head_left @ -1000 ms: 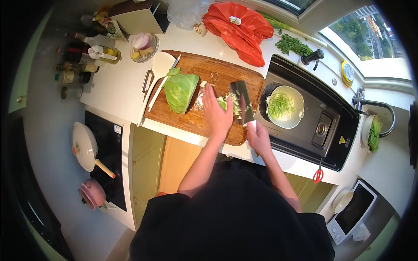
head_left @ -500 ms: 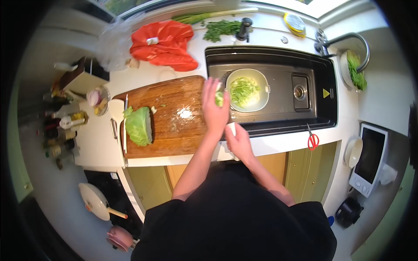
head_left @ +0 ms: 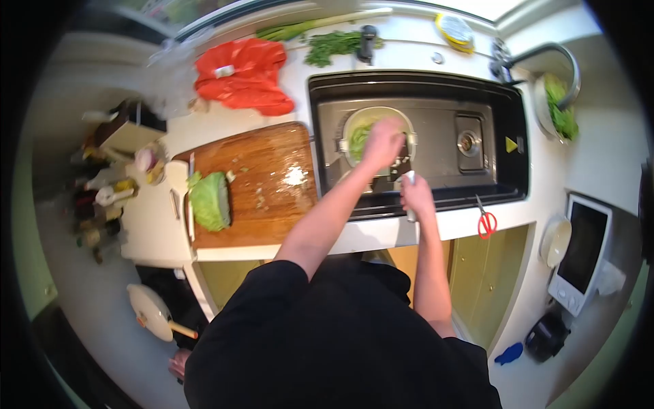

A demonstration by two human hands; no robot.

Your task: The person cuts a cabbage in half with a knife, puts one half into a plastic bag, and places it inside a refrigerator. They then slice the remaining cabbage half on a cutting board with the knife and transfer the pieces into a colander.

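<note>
My right hand (head_left: 417,196) is wrapped round the white handle of a kitchen knife (head_left: 402,165), whose dark blade reaches over the sink with pale bits stuck to it. Beside the blade, my left hand (head_left: 385,144) hovers above a cream bowl (head_left: 349,125); its fingers are smeared by motion. Shredded cabbage (head_left: 358,142) lies in the bowl, partly hidden by that hand. The bowl stands in the dark sink (head_left: 439,167). On the wooden cutting board (head_left: 269,198) to the left rests a cut piece of cabbage (head_left: 210,200), with small scraps around it.
Red-handled scissors (head_left: 486,223) lie on the counter's front edge, right of my hands. Behind the board is a red plastic bag (head_left: 244,75), with green herbs (head_left: 332,48) next to it. A curved faucet (head_left: 569,61) stands at the right, near a bowl of leafy greens (head_left: 560,112).
Both hands have moved right, from the board's edge to over the sink. The left hand, which held cabbage pieces, is now above the bowl, and the knife blade has come into view.
</note>
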